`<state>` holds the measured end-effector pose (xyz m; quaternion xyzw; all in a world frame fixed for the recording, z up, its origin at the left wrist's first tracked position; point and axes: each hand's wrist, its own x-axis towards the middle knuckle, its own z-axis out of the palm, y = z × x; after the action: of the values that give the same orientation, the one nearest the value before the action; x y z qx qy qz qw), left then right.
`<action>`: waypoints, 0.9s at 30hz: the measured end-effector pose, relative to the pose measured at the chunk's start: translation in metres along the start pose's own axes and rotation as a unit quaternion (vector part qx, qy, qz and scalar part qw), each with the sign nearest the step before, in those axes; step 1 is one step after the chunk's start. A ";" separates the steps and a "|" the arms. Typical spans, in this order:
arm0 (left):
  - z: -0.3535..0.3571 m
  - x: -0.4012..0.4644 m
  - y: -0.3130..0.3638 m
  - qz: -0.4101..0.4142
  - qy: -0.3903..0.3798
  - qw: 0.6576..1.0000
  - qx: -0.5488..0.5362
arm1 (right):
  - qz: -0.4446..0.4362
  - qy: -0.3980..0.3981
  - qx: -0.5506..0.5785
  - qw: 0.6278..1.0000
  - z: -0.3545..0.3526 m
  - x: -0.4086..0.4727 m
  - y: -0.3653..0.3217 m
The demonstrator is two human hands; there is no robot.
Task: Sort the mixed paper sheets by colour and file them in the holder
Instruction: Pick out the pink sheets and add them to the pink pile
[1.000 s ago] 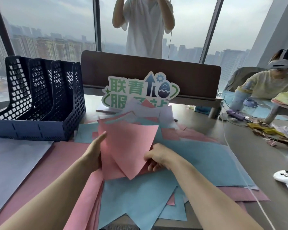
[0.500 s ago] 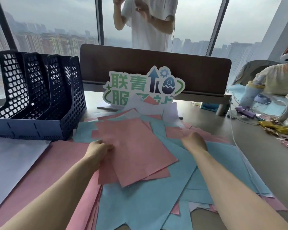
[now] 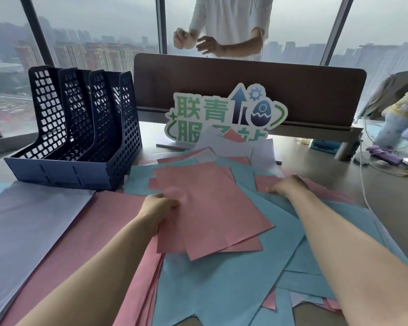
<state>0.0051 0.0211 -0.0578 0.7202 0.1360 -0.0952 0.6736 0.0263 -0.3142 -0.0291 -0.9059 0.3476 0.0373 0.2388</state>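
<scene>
The left hand point(image 3: 159, 205), at centre frame, pinches the left edge of a small stack of pink sheets point(image 3: 210, 208), thumb on top and fingers under. A second ago those sheets were lifted and bent into a tent between both hands; now they lie flat on the pile, squared roughly together. The right hand point(image 3: 289, 185) has let go of them and moved out to the right of centre, where it rests knuckles-up on the mixed pile point(image 3: 245, 290); its fingers curl down at a paper edge, but whether they grip a sheet cannot be told.

That suggests the pink gathering goes on: one batch is collected under the left hand and the right reaches for another pink sheet point(image 3: 320, 191) showing from beneath the blue sheets point(image 3: 335, 215).

Outward to the lower left, sorted stacks lie on the surface point(image 3: 386, 189): a pink stack point(image 3: 80, 231) and, beside it, a lilac stack point(image 3: 21, 227). The holder point(image 3: 80, 128) stands at upper left with all slots apparently bare, so filing has not begun. A sign point(image 3: 222, 114) stands behind the pile.
</scene>
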 end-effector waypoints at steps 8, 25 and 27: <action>-0.001 0.003 -0.001 -0.008 0.003 1.000 0.007 | 0.010 -0.009 -0.021 1.000 0.005 0.012 -0.010; -0.007 -0.004 -0.001 0.023 -0.032 0.999 -0.032 | -0.371 0.493 0.281 0.735 -0.091 -0.058 -0.052; -0.008 -0.007 0.000 0.033 -0.039 0.998 -0.039 | -0.442 0.502 0.266 0.694 -0.104 -0.083 -0.071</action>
<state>-0.0020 0.0287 -0.0552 0.6932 0.0894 -0.0955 0.7087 -0.0008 -0.2652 0.1117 -0.7377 -0.0299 -0.6271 0.2485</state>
